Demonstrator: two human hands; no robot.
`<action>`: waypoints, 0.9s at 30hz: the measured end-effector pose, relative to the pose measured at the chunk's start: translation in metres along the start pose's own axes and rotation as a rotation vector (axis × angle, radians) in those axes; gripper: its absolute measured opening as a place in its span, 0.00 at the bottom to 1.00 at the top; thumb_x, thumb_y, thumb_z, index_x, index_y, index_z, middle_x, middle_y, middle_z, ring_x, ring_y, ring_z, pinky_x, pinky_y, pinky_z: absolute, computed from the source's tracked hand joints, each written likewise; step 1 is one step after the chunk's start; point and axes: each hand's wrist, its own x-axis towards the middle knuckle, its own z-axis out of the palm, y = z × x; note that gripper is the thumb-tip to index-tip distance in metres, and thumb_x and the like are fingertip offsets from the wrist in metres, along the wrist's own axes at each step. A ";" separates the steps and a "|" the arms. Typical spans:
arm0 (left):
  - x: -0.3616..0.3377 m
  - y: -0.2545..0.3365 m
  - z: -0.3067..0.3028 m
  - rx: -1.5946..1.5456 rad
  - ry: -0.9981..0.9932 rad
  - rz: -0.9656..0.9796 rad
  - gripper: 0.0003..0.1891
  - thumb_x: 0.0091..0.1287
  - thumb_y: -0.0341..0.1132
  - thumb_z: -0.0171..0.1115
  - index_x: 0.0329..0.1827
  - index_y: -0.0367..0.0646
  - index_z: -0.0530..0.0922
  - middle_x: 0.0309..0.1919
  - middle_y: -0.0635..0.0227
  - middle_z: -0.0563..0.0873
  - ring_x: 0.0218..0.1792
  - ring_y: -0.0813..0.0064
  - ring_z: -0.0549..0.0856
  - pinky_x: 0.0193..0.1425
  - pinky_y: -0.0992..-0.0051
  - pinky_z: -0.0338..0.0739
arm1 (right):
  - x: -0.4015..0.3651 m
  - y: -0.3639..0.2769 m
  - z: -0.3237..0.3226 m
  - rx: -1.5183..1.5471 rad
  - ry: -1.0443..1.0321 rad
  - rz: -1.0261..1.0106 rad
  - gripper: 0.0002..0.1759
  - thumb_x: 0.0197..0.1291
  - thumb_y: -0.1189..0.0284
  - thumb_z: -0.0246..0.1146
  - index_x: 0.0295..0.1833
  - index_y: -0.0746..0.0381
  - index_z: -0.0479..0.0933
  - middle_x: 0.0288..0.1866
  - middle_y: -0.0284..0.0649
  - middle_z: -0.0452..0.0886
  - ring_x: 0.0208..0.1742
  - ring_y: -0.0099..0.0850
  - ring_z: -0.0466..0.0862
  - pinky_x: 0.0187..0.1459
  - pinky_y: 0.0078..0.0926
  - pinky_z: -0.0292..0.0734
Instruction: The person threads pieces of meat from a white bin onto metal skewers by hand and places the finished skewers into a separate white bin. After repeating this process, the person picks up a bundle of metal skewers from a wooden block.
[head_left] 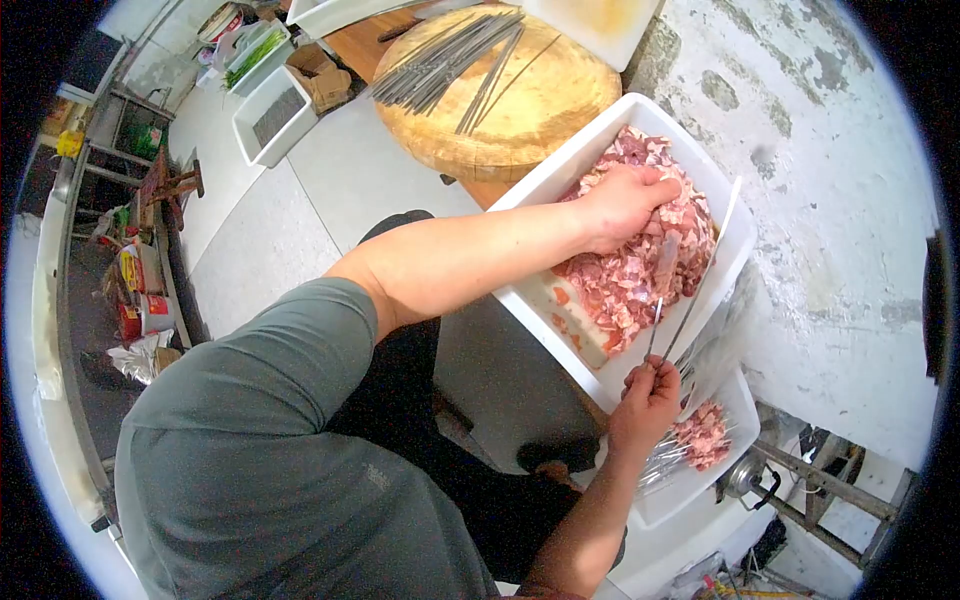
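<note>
A white plastic tub (735,255) holds a heap of raw cut meat (610,290). My left hand (625,205) reaches into it, fingers curled down into the meat and thumb on top; the fingertips are partly hidden. My right hand (650,385) is closed on the lower ends of thin metal skewers (684,322) at the tub's near corner. One skewer points towards a piece of meat below my left hand; another slants up past the tub's right side. Beside my right wrist, a second white tub (745,425) contains skewers loaded with meat (703,437).
A round wooden chopping block (560,95) bears a pile of bare skewers (450,65). On the floor stand a white bin (272,135) and a cardboard box (318,75). A worn wall (830,230) borders the tubs, with a metal frame (830,510) at lower right.
</note>
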 end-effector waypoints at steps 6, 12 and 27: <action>0.002 -0.003 0.003 0.008 -0.006 -0.016 0.12 0.75 0.36 0.54 0.43 0.36 0.82 0.37 0.64 0.88 0.32 0.75 0.84 0.37 0.75 0.80 | 0.000 0.003 -0.002 -0.011 0.008 -0.003 0.10 0.69 0.71 0.57 0.47 0.67 0.77 0.29 0.38 0.79 0.30 0.26 0.78 0.35 0.25 0.75; -0.007 -0.010 0.008 0.133 -0.006 -0.056 0.11 0.75 0.37 0.56 0.42 0.39 0.82 0.35 0.68 0.87 0.30 0.78 0.82 0.36 0.77 0.77 | 0.002 -0.002 -0.001 0.026 0.015 -0.001 0.09 0.68 0.71 0.57 0.46 0.66 0.76 0.28 0.36 0.78 0.30 0.25 0.78 0.35 0.24 0.74; -0.012 -0.017 0.009 0.067 -0.081 -0.144 0.11 0.75 0.39 0.56 0.45 0.41 0.81 0.33 0.73 0.85 0.31 0.83 0.81 0.34 0.80 0.77 | 0.008 -0.005 0.005 0.201 0.002 0.067 0.09 0.69 0.74 0.57 0.48 0.68 0.77 0.29 0.35 0.80 0.26 0.20 0.74 0.29 0.19 0.70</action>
